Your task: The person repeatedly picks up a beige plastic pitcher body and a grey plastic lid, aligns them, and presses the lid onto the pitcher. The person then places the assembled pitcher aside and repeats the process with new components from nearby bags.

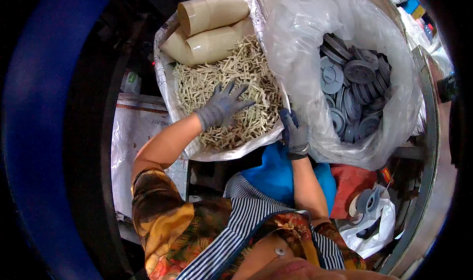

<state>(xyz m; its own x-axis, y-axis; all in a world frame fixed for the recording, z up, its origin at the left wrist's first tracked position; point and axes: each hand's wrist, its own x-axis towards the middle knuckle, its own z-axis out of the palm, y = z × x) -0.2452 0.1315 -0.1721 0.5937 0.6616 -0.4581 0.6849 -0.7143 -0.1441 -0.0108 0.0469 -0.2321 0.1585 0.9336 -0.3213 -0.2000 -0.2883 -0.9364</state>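
My left hand [224, 105], in a grey glove, lies palm down with spread fingers on a heap of small beige plastic pieces [246, 78]. The pieces fill a white woven sack [221, 155] whose mouth is folded outward. At that sack's right rim, my right hand [295, 133], gloved in grey and dark blue, looks closed on the edge; part of its fingers is hard to make out. Two large beige curved plastic parts [217, 11] rest at the far end of the sack, one over the other.
Right of the sack stands a clear plastic bag [300, 43] holding many grey round discs [359, 72]. A metal frame edge [433, 157] runs along the right. Rolls of tape [368, 200] lie on a white bag [374, 235] beside red material [347, 186]. A pale box [143, 127] is at left.
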